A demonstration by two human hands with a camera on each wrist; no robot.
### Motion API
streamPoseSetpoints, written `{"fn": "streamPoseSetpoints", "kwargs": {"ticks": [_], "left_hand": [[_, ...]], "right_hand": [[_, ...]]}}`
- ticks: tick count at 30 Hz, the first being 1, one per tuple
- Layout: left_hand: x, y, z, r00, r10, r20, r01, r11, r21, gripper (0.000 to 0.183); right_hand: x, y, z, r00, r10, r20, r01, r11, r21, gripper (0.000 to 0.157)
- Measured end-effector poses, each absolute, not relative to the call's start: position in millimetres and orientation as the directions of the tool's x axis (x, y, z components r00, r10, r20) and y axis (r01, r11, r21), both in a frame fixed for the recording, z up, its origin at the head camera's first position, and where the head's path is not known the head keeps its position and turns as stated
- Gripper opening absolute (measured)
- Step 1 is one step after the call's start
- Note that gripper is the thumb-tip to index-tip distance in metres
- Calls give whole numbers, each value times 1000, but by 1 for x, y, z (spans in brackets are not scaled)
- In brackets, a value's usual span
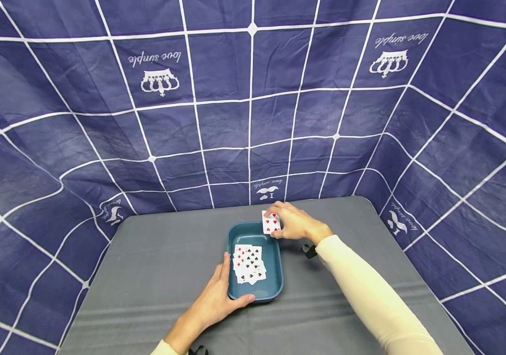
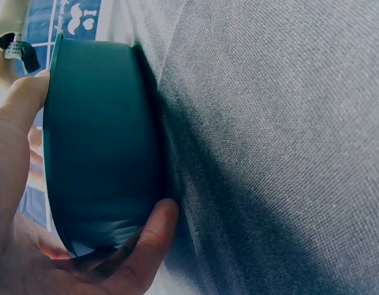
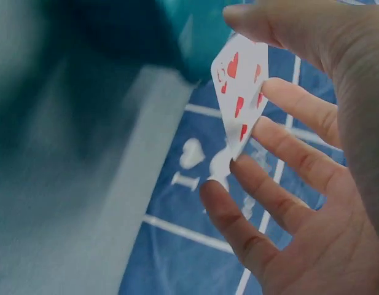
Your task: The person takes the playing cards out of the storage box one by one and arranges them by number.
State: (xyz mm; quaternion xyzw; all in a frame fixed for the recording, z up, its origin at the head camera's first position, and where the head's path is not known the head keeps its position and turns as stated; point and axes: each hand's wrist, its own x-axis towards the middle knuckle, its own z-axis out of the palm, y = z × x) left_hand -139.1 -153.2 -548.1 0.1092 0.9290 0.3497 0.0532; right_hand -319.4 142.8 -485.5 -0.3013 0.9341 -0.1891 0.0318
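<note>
A blue-green tray [image 1: 272, 268] sits on the grey table, with a loose pile of playing cards [image 1: 250, 264] inside; diamonds and spades show face up. My left hand [image 1: 214, 297] holds the tray's near left corner, thumb over the near rim and fingers along the left side. In the left wrist view, a fingertip reaches low on the tray's outer wall [image 2: 103, 135]. Above the tray's far right corner, my right hand [image 1: 296, 224] pinches a hearts playing card [image 1: 271, 226] by its edges between thumb and fingertips. The right wrist view shows this card [image 3: 238, 86] face on at a slant.
The grey cloth-covered table [image 1: 160, 276] extends on both sides of the tray. Behind it and at the sides hangs a blue curtain [image 1: 217, 123] with white grid lines. A black strap [image 1: 308, 251] hangs at my right wrist.
</note>
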Motion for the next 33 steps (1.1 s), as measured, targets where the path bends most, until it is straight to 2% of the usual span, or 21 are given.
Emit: {"fn": "streamPoseSetpoints", "kwargs": {"ticks": [16, 19, 22, 24, 26, 30, 33], "left_hand": [[-138, -153, -552, -972, 232, -41, 143, 720, 679, 146], [-138, -155, -551, -972, 231, -36, 147, 725, 673, 147], [-138, -156, -550, -971, 236, -31, 155, 728, 668, 147], [-138, -157, -550, -970, 240, -30, 160, 729, 666, 146], [-138, -158, -551, -969, 243, -30, 162, 728, 667, 146], [-138, -157, -551, -971, 240, -22, 165, 728, 666, 146], [-138, -155, -551, -971, 239, -22, 164, 726, 668, 146]], "right_hand": [[-359, 188, -520, -832, -546, 99, -527, 721, -451, 44], [-383, 199, -551, -807, -571, 152, -567, 678, -467, 42], [-421, 214, -600, -794, -578, 189, -591, 661, -463, 43], [-441, 220, -630, -805, -562, 188, -581, 684, -442, 45], [-451, 220, -644, -823, -543, 166, -557, 715, -423, 47], [-453, 214, -648, -833, -535, 139, -537, 725, -431, 46], [-432, 206, -623, -824, -551, 129, -548, 718, -430, 46]]}}
